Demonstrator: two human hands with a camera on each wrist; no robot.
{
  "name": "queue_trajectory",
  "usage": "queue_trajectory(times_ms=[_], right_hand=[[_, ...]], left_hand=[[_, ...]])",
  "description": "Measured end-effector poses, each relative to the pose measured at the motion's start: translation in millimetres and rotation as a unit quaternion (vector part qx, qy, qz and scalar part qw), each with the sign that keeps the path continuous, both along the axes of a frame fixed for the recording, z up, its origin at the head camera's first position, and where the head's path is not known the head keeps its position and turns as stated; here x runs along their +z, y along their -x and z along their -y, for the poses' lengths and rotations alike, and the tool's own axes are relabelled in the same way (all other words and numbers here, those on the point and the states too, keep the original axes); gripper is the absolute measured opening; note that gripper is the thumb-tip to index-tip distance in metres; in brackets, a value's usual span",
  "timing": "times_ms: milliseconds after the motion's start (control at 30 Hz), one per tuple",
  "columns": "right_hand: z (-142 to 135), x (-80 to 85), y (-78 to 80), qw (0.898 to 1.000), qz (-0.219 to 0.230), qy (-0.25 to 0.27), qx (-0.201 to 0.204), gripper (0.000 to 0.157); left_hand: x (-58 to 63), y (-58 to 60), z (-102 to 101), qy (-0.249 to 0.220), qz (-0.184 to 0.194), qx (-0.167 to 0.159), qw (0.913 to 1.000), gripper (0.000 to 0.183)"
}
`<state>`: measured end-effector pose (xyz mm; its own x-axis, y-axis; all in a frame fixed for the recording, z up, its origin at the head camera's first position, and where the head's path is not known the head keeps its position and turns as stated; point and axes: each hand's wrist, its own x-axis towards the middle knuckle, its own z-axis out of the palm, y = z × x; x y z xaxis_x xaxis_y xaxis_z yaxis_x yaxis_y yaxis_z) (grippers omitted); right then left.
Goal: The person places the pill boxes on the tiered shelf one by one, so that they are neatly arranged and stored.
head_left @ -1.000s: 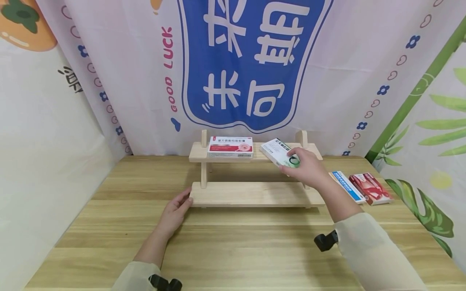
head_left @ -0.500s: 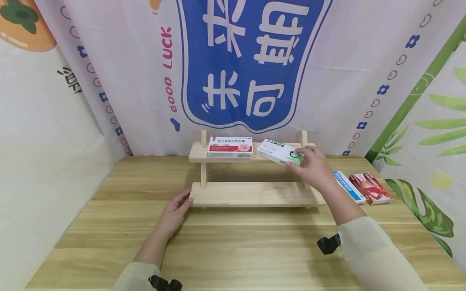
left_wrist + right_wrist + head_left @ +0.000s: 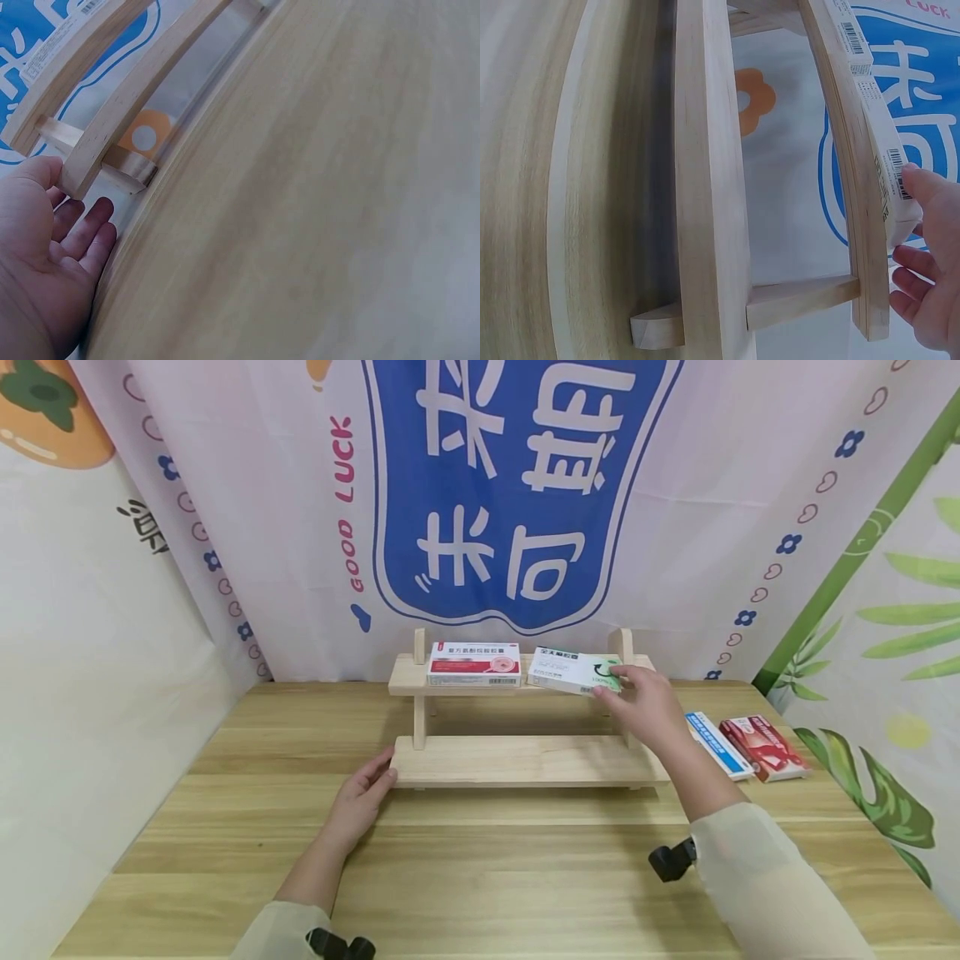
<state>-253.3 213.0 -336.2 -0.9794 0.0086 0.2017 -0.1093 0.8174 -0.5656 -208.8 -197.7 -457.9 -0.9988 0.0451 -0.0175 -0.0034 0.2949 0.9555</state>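
A two-tier wooden display rack [image 3: 517, 758] stands on the table. My right hand [image 3: 648, 703] grips the right end of a white and green medicine box [image 3: 573, 670] on the upper tier, with the thumb on its front side in the right wrist view. To its left on that tier lies a white and red medicine box [image 3: 475, 664]. My left hand [image 3: 360, 797] holds the left end of the lower tier; in the left wrist view the thumb lies against the board end [image 3: 79, 176], and the other fingers are bent beside it.
Right of the rack, a blue and white box [image 3: 718, 746] and a red box [image 3: 765, 748] lie side by side on the wooden table [image 3: 487, 868]. A printed cloth [image 3: 300, 527] hangs close behind the rack.
My right hand has turned the white and green box from slanted to nearly in line with the tier, its left end shifting left towards the red and white box. The left hand stays put.
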Motion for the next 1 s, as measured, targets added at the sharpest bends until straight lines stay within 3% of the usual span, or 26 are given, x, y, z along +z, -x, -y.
queue_trajectory(times_ms=[500,867,1000], right_hand=[[-3.2,4.6,11.8,0.995,0.064,0.075,0.007,0.067],[-8.6,1.5,21.5,0.996,0.053,0.065,0.034,0.06],[-10.2,1.1,20.8,0.995,0.056,0.079,0.033,0.066]], left_hand=[[-2.8,0.1,0.3,-0.004,-0.009,-0.003,0.9999,0.051],[-0.6,-1.3,0.7,-0.002,-0.009,-0.008,0.9999,0.052],[-0.6,-0.9,0.9,0.0,-0.008,-0.008,0.9999,0.052]])
